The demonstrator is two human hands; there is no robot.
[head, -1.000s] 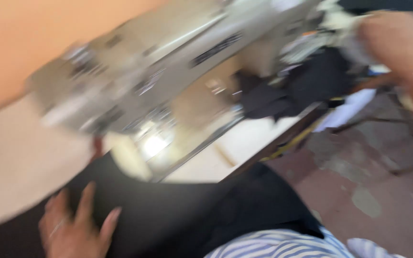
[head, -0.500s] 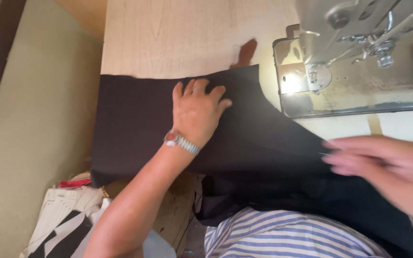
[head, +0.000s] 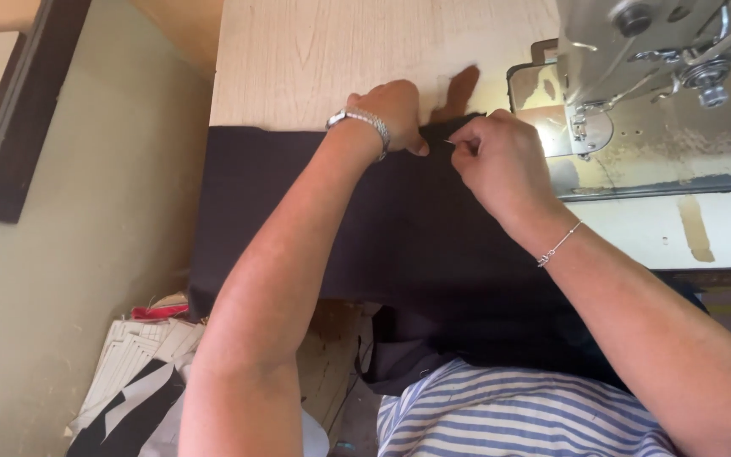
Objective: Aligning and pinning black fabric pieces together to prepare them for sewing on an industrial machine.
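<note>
A dark piece of fabric (head: 332, 220) lies spread on a pale wooden sewing table (head: 323, 59) and hangs over its near edge into my lap. My left hand (head: 395, 110), with a metal watch on the wrist, pinches the fabric's far edge. Close beside it my right hand (head: 501, 161), with a thin bracelet on the wrist, grips the same edge with closed fingers. Both hands meet just left of the sewing machine's needle plate (head: 564, 127).
A grey sewing machine (head: 678, 76) stands at the right of the table, with a lit area under its head. A greenish wall (head: 86, 254) with a dark frame (head: 10, 135) lies to the left. Papers and cloth scraps (head: 141, 372) are heaped on the floor below.
My left hand went from lying flat on the fabric to pinching its far edge. My right hand came in from the right and now grips that edge too.
</note>
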